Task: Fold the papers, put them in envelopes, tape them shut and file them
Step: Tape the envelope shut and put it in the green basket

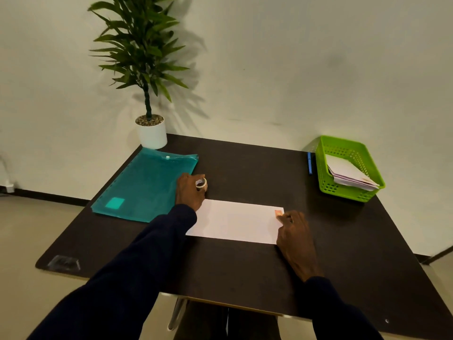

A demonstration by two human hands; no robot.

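Fingers of your left hand [189, 192] curl round the small tape roll [201, 184]. You hold it just above the desk [245, 271], right beside the near right corner of the teal folder [147, 185]. Your right hand [295, 233] has bent fingers, and their tips touch the right end of the white envelope [235, 222], next to a little orange mark. I cannot tell if they pinch that end or just press it down.

The envelope lies flat in the middle of the desk, a bit nearer to your edge. No loose paper shows, so I think the folding for this one is done and the paper is inside. I see no tape on it, and the flap does not show from this side. So I think you are at the taping step. Filing it comes after that.

The folder lies shut along the left edge. A green basket [326, 185] sits at the far right corner with some white envelopes or papers in it. Those may be done or may be waiting; I cannot tell.

Both your arms reach forward over the near edge. The left one stretches farther and slants to the right.
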